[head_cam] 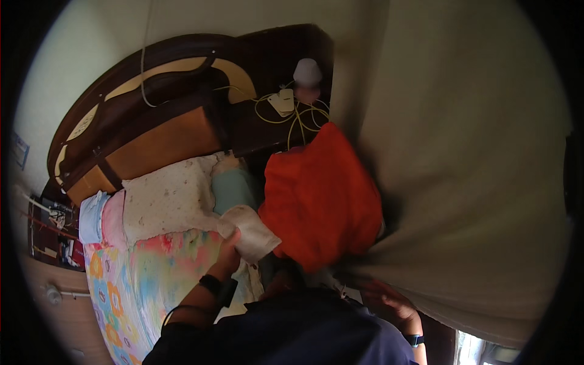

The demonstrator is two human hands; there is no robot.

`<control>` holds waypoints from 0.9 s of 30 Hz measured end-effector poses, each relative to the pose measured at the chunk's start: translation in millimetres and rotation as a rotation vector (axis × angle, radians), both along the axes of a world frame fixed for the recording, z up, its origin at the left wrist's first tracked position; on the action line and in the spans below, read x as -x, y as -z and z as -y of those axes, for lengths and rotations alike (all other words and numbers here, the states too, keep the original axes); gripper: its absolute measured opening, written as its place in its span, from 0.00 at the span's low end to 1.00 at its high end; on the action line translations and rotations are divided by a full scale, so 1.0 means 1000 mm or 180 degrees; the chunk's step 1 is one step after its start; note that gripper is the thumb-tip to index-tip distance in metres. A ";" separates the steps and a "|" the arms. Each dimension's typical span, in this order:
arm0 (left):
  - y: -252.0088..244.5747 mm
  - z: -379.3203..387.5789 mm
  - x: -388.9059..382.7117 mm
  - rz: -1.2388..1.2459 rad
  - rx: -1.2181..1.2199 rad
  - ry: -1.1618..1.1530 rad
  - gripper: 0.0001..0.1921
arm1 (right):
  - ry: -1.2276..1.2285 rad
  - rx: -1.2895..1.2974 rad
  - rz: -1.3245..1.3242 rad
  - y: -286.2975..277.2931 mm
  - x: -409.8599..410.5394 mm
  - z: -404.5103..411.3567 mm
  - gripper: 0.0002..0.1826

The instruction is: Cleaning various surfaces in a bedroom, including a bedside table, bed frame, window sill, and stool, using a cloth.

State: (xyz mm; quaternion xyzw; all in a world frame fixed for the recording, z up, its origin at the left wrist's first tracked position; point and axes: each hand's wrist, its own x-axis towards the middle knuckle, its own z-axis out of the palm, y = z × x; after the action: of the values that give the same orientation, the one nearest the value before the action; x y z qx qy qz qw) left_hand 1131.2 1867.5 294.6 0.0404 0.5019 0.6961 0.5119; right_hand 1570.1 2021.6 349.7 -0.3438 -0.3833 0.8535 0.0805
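My left hand (230,251) grips a corner of a pale patterned pillow (171,198) lying at the head of the bed; part of its cover flares out beyond my fingers. Under and beside that corner is a grey-green cloth or pillow (232,189). A bright red cloth (319,200) is draped over something in front of me, right of the bed; what it covers is hidden. My right hand (394,303) is low at the right, near the edge of the beige curtain (456,182), fingers spread and seemingly holding nothing.
A dark wooden headboard (182,50) with tan panels stands behind the bed. On the bedside table (255,137) are a small lamp (307,75), white devices and yellow cables. Blue and pink folded cloths lie left of the pillow, above a colourful floral bedsheet (169,278). A cluttered shelf is at far left.
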 end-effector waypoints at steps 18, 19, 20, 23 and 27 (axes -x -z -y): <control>0.004 -0.147 0.113 -0.0889 0.1459 0.2218 0.32 | 0.1070 -0.0287 0.0983 0.106 0.124 -0.011 0.40; 0.001 -0.151 0.117 -0.0606 0.1441 0.2489 0.31 | 0.1137 -0.0229 0.1005 0.104 0.140 -0.016 0.40; 0.002 -0.158 0.111 -0.0726 0.1436 0.2592 0.31 | 0.1539 -0.0323 0.0870 0.096 0.153 -0.016 0.49; -0.040 -0.190 0.085 -0.1372 0.1719 0.3171 0.32 | 0.1988 -0.0138 0.1190 0.108 0.159 -0.014 0.48; 0.002 -0.209 0.132 -0.0994 0.1666 0.3960 0.35 | 0.2552 -0.0896 0.1848 0.148 0.171 -0.004 0.37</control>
State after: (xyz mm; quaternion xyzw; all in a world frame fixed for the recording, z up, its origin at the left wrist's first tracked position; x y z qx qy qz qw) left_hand 999.0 2076.2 292.4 0.2957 0.6046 0.1152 0.7306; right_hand 1398.8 2025.7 201.2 -0.6723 -0.3390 0.5651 0.3372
